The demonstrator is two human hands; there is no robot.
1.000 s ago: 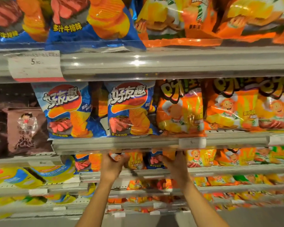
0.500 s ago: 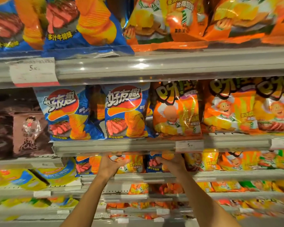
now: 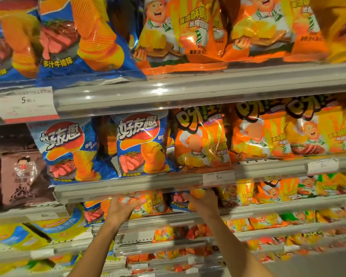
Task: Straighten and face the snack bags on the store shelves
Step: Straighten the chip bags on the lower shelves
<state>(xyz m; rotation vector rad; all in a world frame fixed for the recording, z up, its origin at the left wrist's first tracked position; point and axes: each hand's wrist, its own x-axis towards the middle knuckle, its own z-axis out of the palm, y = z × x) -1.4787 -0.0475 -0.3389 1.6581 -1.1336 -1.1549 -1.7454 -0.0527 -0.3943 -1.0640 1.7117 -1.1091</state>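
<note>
- Both hands are up at the third shelf (image 3: 268, 206), reaching under the lip of the shelf above, so I can't see much of the bags there.
- Left hand (image 3: 121, 208) sits on an orange snack bag (image 3: 150, 205), thumb out across its front. Can't tell whether its grip has closed or it's just pushing.
- Right hand (image 3: 203, 203) is curled over the edge of a blue steak-flavour bag (image 3: 179, 201), probably to tug it forward and turn it face-out.
- That blue bag sits among orange ones, so it may be misplaced.
- The row above, with the blue bags (image 3: 142, 144) and orange bags (image 3: 202, 140), already looks upright and faced.
</note>
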